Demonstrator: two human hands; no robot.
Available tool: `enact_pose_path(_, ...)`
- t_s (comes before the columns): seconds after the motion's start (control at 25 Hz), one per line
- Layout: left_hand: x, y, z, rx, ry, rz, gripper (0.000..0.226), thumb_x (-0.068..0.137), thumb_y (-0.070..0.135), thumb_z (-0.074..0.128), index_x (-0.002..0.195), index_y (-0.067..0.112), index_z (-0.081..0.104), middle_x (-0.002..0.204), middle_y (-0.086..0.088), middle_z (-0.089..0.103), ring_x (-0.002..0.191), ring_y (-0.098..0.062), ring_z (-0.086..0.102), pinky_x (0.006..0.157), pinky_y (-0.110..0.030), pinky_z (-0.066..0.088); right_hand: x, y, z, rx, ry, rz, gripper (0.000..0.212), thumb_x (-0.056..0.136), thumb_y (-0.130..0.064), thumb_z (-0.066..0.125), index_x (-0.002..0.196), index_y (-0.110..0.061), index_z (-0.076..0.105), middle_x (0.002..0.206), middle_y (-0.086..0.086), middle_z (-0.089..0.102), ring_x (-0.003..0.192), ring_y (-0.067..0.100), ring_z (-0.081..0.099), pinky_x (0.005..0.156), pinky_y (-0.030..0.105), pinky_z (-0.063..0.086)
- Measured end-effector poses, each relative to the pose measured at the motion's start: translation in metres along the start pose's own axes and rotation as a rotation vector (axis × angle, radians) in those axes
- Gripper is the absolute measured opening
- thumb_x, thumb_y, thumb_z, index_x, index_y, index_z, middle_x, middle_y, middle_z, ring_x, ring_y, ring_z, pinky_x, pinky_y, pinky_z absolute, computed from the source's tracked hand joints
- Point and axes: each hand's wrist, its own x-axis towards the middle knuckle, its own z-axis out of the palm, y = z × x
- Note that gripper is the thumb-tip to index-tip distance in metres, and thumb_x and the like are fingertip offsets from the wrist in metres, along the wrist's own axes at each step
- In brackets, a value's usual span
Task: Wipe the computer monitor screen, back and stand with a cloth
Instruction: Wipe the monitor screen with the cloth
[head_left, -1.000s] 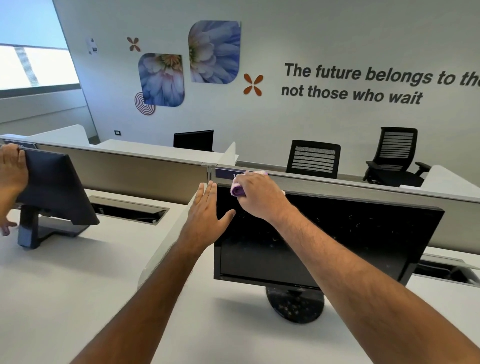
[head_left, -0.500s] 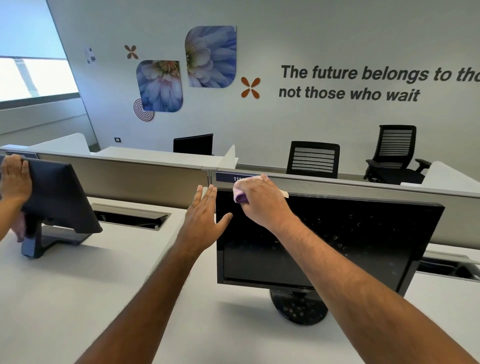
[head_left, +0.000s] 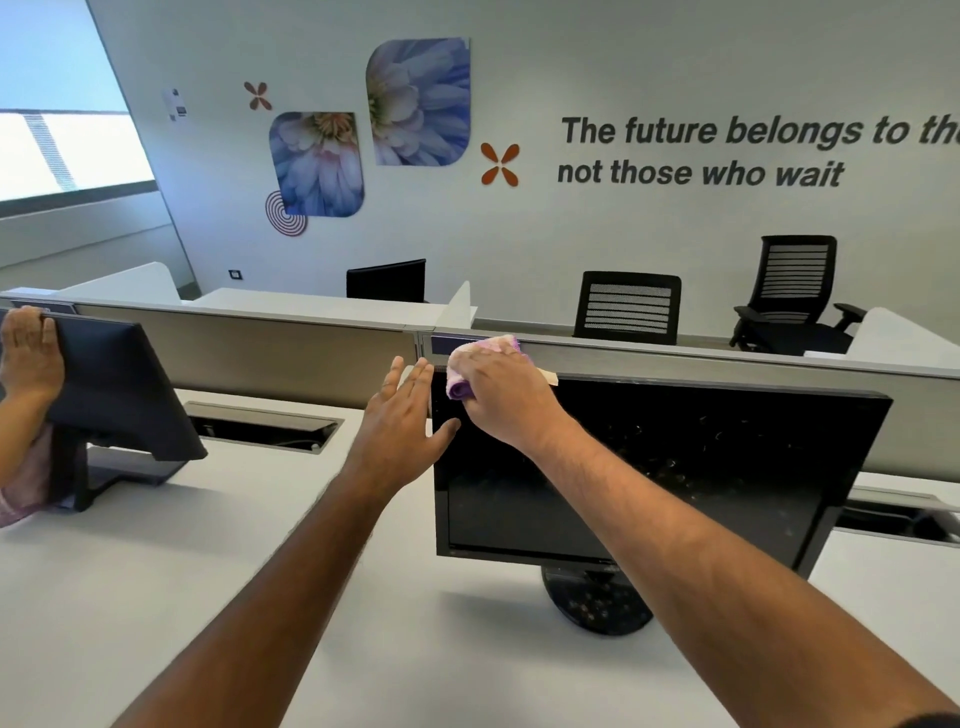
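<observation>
Monitor (head_left: 675, 467) upright, facing viewer, long axis left-right.

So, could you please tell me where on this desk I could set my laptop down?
The white desk is bare in front, between the neighbour's monitor stand and the round monitor base. A smaller patch lies right of that base. It is crowded at the monitor's top left corner: left hand, right hand, cloth.

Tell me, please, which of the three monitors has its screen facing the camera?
The near monitor on the round stand; the left and far ones show their backs.
</observation>
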Motion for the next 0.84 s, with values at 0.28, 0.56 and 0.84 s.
enact_pose_path(0.28, 0.000, 0.000, -0.002, 0.069, -0.023, 0.027, 0.084, 0.104, 0.056, 0.050, 0.166, 0.013, 0.015, 0.175, -0.004, 0.012, 0.162, -0.026, -0.003, 0.128, -0.043, 0.009, -0.051, 0.066, -0.016, 0.076, 0.082, 0.148, 0.027, 0.091, -0.014, 0.047, 0.107, -0.027, 0.064, 0.119, -0.009, 0.070, 0.118, 0.014, 0.061, 0.122, 0.047, 0.030)
enact_pose_path(0.56, 0.012, 0.019, -0.010, 0.159, -0.070, 0.063, 0.083, 0.102, 0.068, 0.041, 0.166, 0.020, 0.021, 0.174, 0.003, 0.018, 0.162, -0.024, -0.005, 0.129, -0.050, 0.012, -0.051, 0.060, -0.014, 0.037, 0.088, 0.201, 0.021, 0.092, -0.017, 0.054, 0.107, -0.024, 0.068, 0.114, -0.007, 0.073, 0.109, 0.016, 0.061, 0.117, 0.040, 0.033)
enact_pose_path(0.84, 0.027, 0.073, 0.007, 0.167, -0.111, 0.114, 0.087, 0.098, 0.075, 0.040, 0.166, 0.024, 0.023, 0.173, 0.005, 0.023, 0.162, -0.022, -0.007, 0.130, -0.055, 0.003, -0.041, 0.041, -0.009, -0.027, 0.023, 0.162, 0.045, 0.098, -0.020, 0.051, 0.142, -0.017, 0.057, 0.145, 0.000, 0.060, 0.139, 0.020, 0.050, 0.122, 0.042, 0.031)
